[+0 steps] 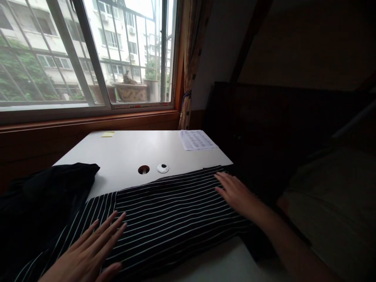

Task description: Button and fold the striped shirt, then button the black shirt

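A black garment with thin white stripes (173,207) lies spread across the front of the white table (126,152). Over its left part is my left hand (91,244), palm down with the fingers stretched out. My right hand (233,192) rests at the garment's right end, fingers extended and nothing gripped. Both hands appear to lie on the cloth. To the left, a dark bunched cloth (53,196) sits on the table beside the striped one; its kind cannot be made out.
Behind the garment are a round cable hole (143,169) and its white cover (162,168). Printed sheets (198,140) lie at the back right, a yellow note (108,134) at the back left. A window (132,58) and a tied curtain (189,70) stand beyond.
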Action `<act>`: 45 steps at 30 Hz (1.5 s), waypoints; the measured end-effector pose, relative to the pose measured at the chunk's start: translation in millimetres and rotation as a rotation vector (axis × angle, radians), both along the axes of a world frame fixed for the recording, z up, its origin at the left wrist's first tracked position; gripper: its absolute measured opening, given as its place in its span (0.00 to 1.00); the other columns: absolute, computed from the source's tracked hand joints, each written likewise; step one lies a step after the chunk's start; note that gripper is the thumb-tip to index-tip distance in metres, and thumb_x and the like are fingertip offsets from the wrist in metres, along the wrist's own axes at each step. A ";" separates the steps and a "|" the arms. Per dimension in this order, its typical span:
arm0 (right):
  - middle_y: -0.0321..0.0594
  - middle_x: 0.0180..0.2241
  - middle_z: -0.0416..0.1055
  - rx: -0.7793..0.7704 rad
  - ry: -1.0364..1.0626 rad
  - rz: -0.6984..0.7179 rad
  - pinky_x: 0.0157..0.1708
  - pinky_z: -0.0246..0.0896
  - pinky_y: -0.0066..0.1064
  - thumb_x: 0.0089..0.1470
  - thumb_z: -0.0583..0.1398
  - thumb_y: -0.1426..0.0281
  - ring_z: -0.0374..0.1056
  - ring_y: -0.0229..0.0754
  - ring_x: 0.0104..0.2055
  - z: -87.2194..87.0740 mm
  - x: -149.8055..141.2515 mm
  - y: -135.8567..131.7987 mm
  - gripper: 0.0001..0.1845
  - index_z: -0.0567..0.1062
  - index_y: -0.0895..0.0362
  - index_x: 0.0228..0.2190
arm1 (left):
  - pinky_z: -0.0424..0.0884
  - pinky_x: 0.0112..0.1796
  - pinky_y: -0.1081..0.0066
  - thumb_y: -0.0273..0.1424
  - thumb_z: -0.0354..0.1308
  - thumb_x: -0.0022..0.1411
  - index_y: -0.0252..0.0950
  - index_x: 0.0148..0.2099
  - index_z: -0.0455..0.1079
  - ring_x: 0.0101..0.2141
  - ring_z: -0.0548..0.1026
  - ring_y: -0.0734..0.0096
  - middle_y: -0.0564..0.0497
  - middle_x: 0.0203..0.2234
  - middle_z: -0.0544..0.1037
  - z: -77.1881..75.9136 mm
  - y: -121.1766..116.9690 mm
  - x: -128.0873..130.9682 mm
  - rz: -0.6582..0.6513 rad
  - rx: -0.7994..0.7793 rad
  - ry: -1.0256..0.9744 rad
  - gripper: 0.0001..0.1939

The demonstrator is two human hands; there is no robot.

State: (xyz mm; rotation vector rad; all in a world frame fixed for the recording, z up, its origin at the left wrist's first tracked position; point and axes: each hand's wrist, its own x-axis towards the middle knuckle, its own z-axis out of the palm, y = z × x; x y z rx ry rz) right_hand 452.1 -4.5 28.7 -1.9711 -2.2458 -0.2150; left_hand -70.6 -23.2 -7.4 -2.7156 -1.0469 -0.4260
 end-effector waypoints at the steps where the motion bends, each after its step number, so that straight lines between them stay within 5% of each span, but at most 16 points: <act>1: 0.49 0.68 0.58 -0.048 0.050 0.110 0.67 0.48 0.52 0.68 0.49 0.58 0.53 0.54 0.69 -0.9 -29.8 9.2 0.29 0.63 0.58 0.64 | 0.66 0.60 0.57 0.54 0.49 0.69 0.51 0.74 0.44 0.65 0.64 0.56 0.55 0.68 0.58 2.2 10.5 17.9 -0.032 0.004 0.058 0.37; 4: 0.44 0.71 0.48 -0.238 0.151 0.352 0.70 0.41 0.48 0.69 0.47 0.52 0.45 0.49 0.73 -12.1 -96.8 31.3 0.34 0.57 0.55 0.68 | 0.63 0.62 0.49 0.51 0.46 0.72 0.48 0.74 0.41 0.66 0.59 0.52 0.52 0.70 0.53 -7.7 43.7 59.2 -0.008 -0.022 0.082 0.36; 7: 0.44 0.72 0.44 -0.304 0.169 0.405 0.71 0.37 0.49 0.68 0.48 0.48 0.41 0.49 0.73 -30.3 -115.4 48.1 0.37 0.54 0.55 0.69 | 0.58 0.63 0.42 0.52 0.43 0.73 0.47 0.74 0.44 0.68 0.56 0.50 0.52 0.71 0.51 -29.0 70.9 71.3 0.077 -0.139 0.082 0.34; 11: 0.41 0.72 0.41 -0.250 0.130 0.337 0.71 0.35 0.48 0.68 0.45 0.47 0.38 0.45 0.74 -49.5 -82.2 66.0 0.37 0.51 0.53 0.70 | 0.52 0.66 0.43 0.51 0.41 0.74 0.46 0.74 0.43 0.69 0.52 0.53 0.52 0.71 0.49 -46.2 88.8 46.1 0.212 -0.202 0.058 0.33; 16: 0.43 0.72 0.44 -0.214 0.096 0.190 0.71 0.33 0.50 0.68 0.43 0.47 0.40 0.47 0.74 -57.3 -25.2 79.1 0.38 0.52 0.54 0.70 | 0.50 0.67 0.44 0.51 0.41 0.74 0.46 0.74 0.42 0.70 0.50 0.53 0.53 0.72 0.47 -51.4 92.5 0.8 0.313 -0.191 0.034 0.33; 21: 0.42 0.72 0.43 -0.206 0.095 0.060 0.70 0.36 0.54 0.67 0.42 0.46 0.39 0.50 0.74 -62.7 18.4 85.7 0.38 0.52 0.52 0.70 | 0.48 0.67 0.46 0.49 0.41 0.74 0.44 0.74 0.43 0.70 0.49 0.54 0.52 0.72 0.46 -53.8 93.9 -15.3 0.356 -0.179 0.025 0.33; 30: 0.41 0.72 0.45 -0.169 0.121 -0.048 0.70 0.37 0.51 0.68 0.39 0.50 0.40 0.48 0.73 -76.5 90.2 74.1 0.35 0.55 0.52 0.69 | 0.46 0.68 0.47 0.50 0.38 0.74 0.41 0.74 0.46 0.71 0.46 0.56 0.51 0.72 0.46 -43.8 92.4 -9.9 0.386 -0.232 0.063 0.34; 35: 0.39 0.71 0.47 -0.140 0.142 -0.067 0.70 0.39 0.51 0.67 0.40 0.49 0.42 0.48 0.73 -86.1 97.4 76.8 0.35 0.57 0.51 0.68 | 0.47 0.66 0.40 0.49 0.38 0.74 0.38 0.74 0.47 0.71 0.45 0.49 0.47 0.72 0.44 -33.1 82.5 10.7 0.426 -0.201 0.066 0.34; 41: 0.39 0.71 0.50 -0.097 0.165 -0.072 0.69 0.40 0.51 0.67 0.42 0.51 0.44 0.48 0.73 -91.8 100.0 78.6 0.34 0.59 0.51 0.67 | 0.44 0.67 0.43 0.53 0.35 0.74 0.44 0.74 0.44 0.71 0.45 0.56 0.52 0.72 0.44 -17.2 62.7 78.3 0.198 -0.299 0.066 0.34; 45: 0.42 0.69 0.54 -0.057 0.171 -0.063 0.68 0.44 0.52 0.68 0.42 0.54 0.47 0.50 0.72 -92.6 103.2 78.2 0.32 0.65 0.54 0.64 | 0.43 0.67 0.43 0.53 0.36 0.74 0.39 0.74 0.47 0.71 0.45 0.54 0.48 0.72 0.46 -21.5 77.0 78.9 0.276 -0.338 0.031 0.35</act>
